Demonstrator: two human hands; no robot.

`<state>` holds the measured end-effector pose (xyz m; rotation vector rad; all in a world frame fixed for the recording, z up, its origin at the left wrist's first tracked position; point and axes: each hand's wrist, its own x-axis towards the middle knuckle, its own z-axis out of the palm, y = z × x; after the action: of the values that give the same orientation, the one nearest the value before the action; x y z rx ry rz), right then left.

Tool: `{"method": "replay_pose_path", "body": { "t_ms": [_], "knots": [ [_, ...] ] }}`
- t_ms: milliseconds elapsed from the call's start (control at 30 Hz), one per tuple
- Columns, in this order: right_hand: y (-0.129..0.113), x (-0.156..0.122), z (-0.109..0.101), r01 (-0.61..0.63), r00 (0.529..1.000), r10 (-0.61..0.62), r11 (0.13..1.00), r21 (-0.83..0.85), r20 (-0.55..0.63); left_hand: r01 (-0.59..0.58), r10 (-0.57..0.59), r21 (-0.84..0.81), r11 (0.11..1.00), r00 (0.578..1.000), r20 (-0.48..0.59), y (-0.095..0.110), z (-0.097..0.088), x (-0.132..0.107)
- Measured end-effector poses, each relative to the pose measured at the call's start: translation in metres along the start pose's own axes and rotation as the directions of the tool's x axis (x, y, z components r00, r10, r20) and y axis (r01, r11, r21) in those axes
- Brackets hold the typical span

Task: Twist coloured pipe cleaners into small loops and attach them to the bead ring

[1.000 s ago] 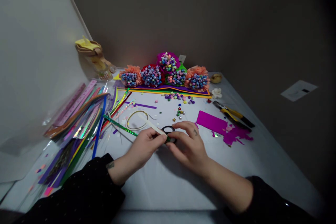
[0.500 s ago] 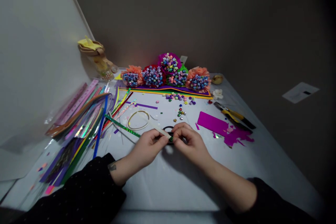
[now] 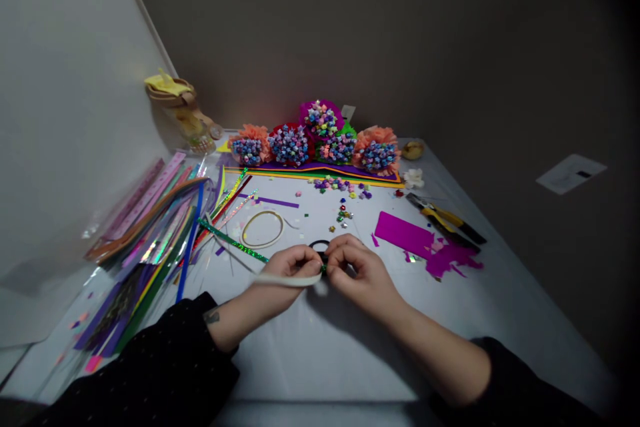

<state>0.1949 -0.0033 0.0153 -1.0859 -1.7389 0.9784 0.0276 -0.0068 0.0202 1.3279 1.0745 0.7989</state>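
My left hand [image 3: 295, 271] and my right hand [image 3: 357, 270] meet in front of me above the white table, fingertips nearly touching. A narrow white paper strip [image 3: 285, 278] trails left from my left fingers. A black elastic ring [image 3: 319, 244] stands up behind the fingertips, its lower part hidden by them. My right fingers pinch at this ring. A small green bit [image 3: 324, 268] shows between the hands. A green glitter strip [image 3: 233, 245] lies on the table, running toward my left hand. Whether the two greens join is hidden.
A thin gold paper loop [image 3: 261, 229] lies left of the hands. Several bags of coloured strips [image 3: 150, 227] lie along the left. Paper-flower bouquets [image 3: 320, 137] stand at the back, with loose paper stars [image 3: 340, 197] before them. Yellow-handled pliers [image 3: 445, 221] and magenta foam sheet [image 3: 404, 235] lie right.
The white strip has swung from pointing up and left of my left hand to trailing low and left in front of it. My hands have drawn closer around the black ring.
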Motion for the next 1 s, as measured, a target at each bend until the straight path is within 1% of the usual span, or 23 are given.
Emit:
{"method": "replay_pose_path", "body": {
  "t_ms": [133, 333, 433, 567, 800, 1000],
  "knots": [
    [0.001, -0.001, 0.001, 0.013, 1.0, -0.013, 1.0, -0.02, 0.003, 0.009, -0.01, 0.046, 0.999, 1.0, 0.023, 0.002, -0.002, 0.0],
    [0.003, 0.0, 0.001, 0.002, 0.999, -0.002, 1.0, 0.006, 0.035, 0.021, -0.022, 0.108, 0.994, 1.0, 0.005, 0.001, -0.005, 0.001],
    [0.006, 0.001, -0.001, -0.043, 0.996, 0.038, 0.997, 0.059, 0.085, 0.033, -0.033, 0.135, 0.99, 0.999, -0.008, -0.001, -0.006, 0.0],
    [0.008, 0.003, -0.002, -0.104, 0.987, 0.089, 0.988, 0.115, 0.13, 0.015, -0.008, 0.143, 0.99, 0.999, -0.05, -0.002, -0.007, 0.0],
    [0.01, 0.003, 0.001, -0.105, 0.986, 0.096, 0.993, 0.063, 0.133, -0.011, 0.023, 0.143, 0.99, 0.996, -0.088, -0.002, -0.005, 0.001],
    [0.011, 0.003, 0.0, -0.083, 0.981, 0.076, 0.996, 0.033, 0.176, 0.003, 0.003, 0.17, 0.986, 0.999, -0.039, 0.0, -0.004, 0.001]
  ]
}}
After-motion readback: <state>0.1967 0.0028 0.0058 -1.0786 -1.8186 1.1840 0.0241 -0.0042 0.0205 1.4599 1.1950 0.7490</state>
